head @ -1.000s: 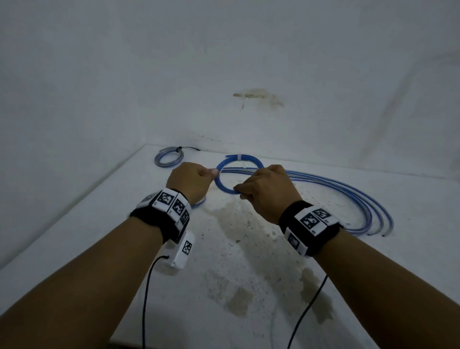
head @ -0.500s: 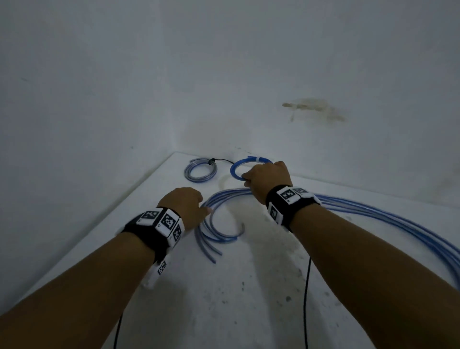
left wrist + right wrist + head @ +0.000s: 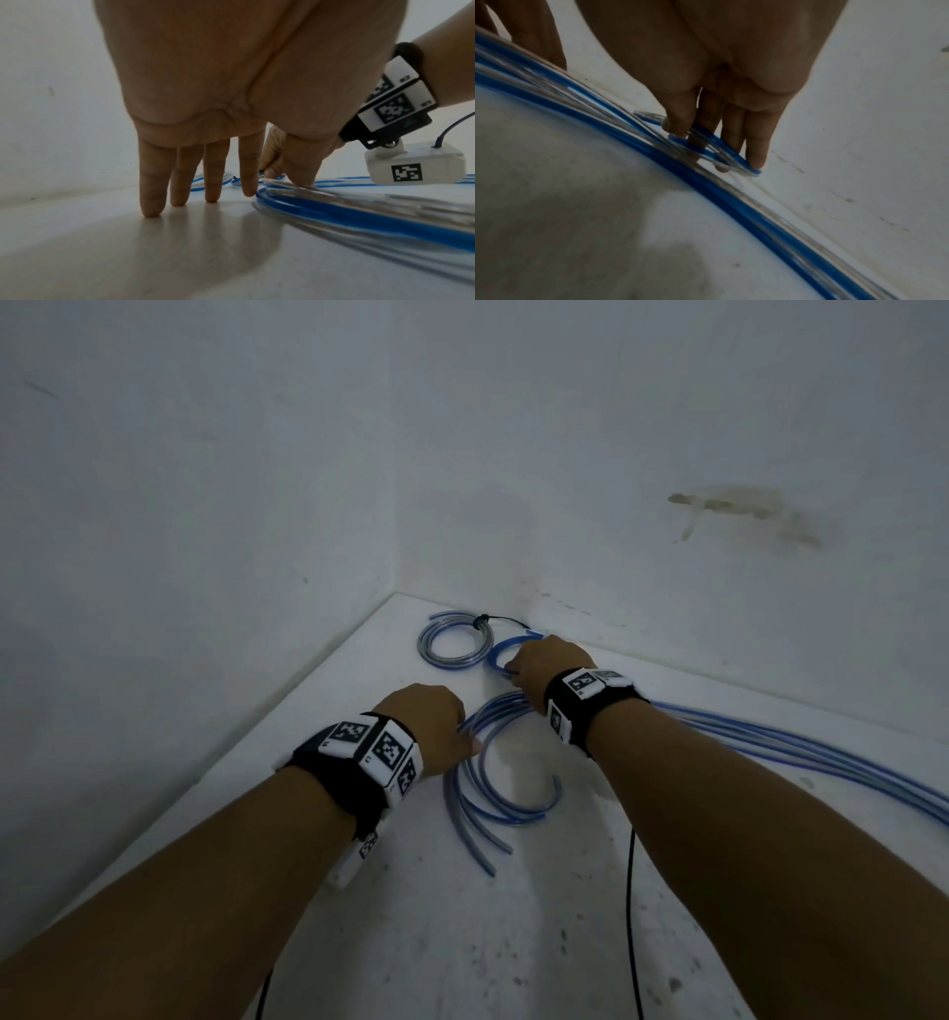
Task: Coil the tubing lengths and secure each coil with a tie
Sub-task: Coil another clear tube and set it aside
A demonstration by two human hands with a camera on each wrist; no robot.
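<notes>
Two small coils of blue-striped clear tubing lie at the far corner of the white tabletop (image 3: 318, 819): a finished coil (image 3: 454, 643) bound with a black tie (image 3: 481, 622), and just right of it a second small blue coil (image 3: 500, 654) under the right hand (image 3: 547, 667). Several loose lengths of blue tubing (image 3: 770, 742) run from the right edge and curl into an open arc between the two forearms, their cut ends pointing toward the near side.

Right hand: reached far, palm down, wrist raised. In the right wrist view its fingers (image 3: 755, 142) are nearly straight and held together, tips pressing on the small coil against the tabletop, the thumb set on the coil's near edge; whether any strand is actually pinched cannot be told.

Left hand (image 3: 429, 737): palm down beside the arc. In the left wrist view four fingers (image 3: 151, 182) are straight and slightly apart, tips on the bare tabletop, the thumb touching the outer strand of the loose lengths (image 3: 334, 205); nothing is gripped.

Step in hand, as judged: setting the second coil down beside the first and starting on the loose lengths. To do it well, release the coil flat, clear of the loose strands; then single out one length by its cut end, so that neighbouring strands are not dragged into the new coil.
</notes>
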